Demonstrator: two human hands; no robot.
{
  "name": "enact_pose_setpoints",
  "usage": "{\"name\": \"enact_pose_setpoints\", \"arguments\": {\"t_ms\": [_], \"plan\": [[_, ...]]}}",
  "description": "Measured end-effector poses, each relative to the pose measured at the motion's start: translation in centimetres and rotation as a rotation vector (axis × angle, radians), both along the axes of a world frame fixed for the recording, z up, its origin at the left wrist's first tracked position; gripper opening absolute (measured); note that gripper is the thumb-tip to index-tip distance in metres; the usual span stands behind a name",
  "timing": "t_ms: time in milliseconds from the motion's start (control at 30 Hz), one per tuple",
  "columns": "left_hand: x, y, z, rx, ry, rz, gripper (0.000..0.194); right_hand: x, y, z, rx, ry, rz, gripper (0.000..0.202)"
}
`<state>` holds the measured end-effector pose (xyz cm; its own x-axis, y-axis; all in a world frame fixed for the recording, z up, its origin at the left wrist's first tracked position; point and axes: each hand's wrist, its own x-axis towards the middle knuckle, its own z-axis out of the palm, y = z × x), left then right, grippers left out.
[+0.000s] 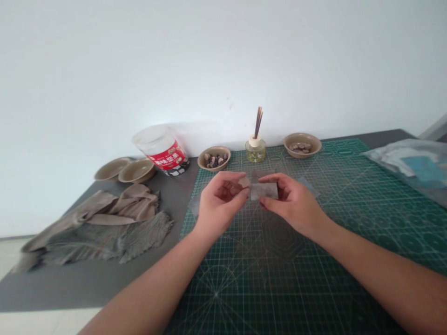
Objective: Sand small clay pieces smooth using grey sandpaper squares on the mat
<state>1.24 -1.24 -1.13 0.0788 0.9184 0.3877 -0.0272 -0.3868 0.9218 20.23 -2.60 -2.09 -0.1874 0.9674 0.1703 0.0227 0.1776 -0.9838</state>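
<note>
Both hands are raised over the green cutting mat (244,279). Between the fingertips of my right hand (291,200) is a small translucent plastic bag (264,190), pinched near its right end. My left hand (221,197) is closed at the left side of the bag, its thumb and fingers around a small pale piece (243,183) that is blurred. Under and behind the hands lie more clear plastic pieces, partly hidden; one bluish piece (309,186) shows to the right of my right hand.
Along the wall stand a bowl of dark stones (216,160), a reed diffuser (256,150) and a bowl of flat pieces (302,146). A red-labelled tub (164,153), two bowls (137,172) and a crumpled cloth (104,228) are at left. A plastic bag (415,165) lies right.
</note>
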Motion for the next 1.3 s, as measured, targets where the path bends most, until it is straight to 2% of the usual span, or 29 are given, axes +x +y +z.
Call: {"name": "enact_pose_setpoints", "arguments": {"t_ms": [100, 233, 333, 433, 633, 700, 767, 867, 933, 1000, 1067, 1167, 1300], "plan": [[-0.1, -0.3, 0.2, -0.019, -0.01, -0.027, 0.025, 0.0, 0.0, -0.1, -0.039, 0.035, 0.061, 0.042], [-0.3, -0.4, 0.5, 0.034, -0.032, -0.019, 0.007, 0.2, 0.0, -0.1, -0.086, -0.04, 0.1, 0.042], [-0.4, -0.4, 0.6, 0.04, -0.071, -0.033, 0.008, 0.3, -0.2, 0.2, 0.047, -0.184, 0.043, 0.035], [-0.4, -0.5, 0.6, 0.051, -0.132, -0.085, 0.018, 0.3, -0.3, 0.5, 0.144, -0.29, -0.015, 0.033], [-0.4, -1.7, 1.2, 0.105, -0.09, -0.158, 0.029, -0.3, -0.5, -0.1, -0.107, -0.034, 0.19, 0.041], [-0.4, -2.0, 1.5, 0.137, -0.073, -0.175, 0.031, -0.4, -0.7, -0.4, -0.143, -0.061, 0.288, 0.038], [-0.4, -2.1, 1.6, 0.178, -0.076, -0.213, 0.033, -0.5, -0.9, -0.6, -0.074, -0.257, 0.339, 0.031], [-0.4, -2.1, 1.6, 0.234, -0.077, -0.266, 0.033, -0.5, -1.2, -0.8, 0.195, -0.602, 0.299, 0.024], [-0.5, -2.1, 1.7, 0.266, -0.059, -0.279, 0.032, -0.5, -1.3, -0.7, 0.359, -0.733, 0.237, 0.023], [-0.5, -2.1, 1.7, 0.282, -0.022, -0.257, 0.029, -0.5, -1.2, -0.5, 0.447, -0.779, 0.166, 0.023], [-0.6, -1.9, 1.6, 0.264, 0.064, -0.174, 0.021, -0.4, -1.1, -0.1, 0.437, -0.696, 0.091, 0.027], [-0.7, -1.2, 1.0, 0.148, 0.235, -0.026, 0.012, -0.1, -1.0, 0.5, 0.305, -0.401, 0.027, 0.032], [-0.5, -0.1, 0.2, -0.075, 0.239, -0.157, 0.021, 0.1, -0.9, 0.5, 0.187, -0.163, 0.059, 0.024]]}}
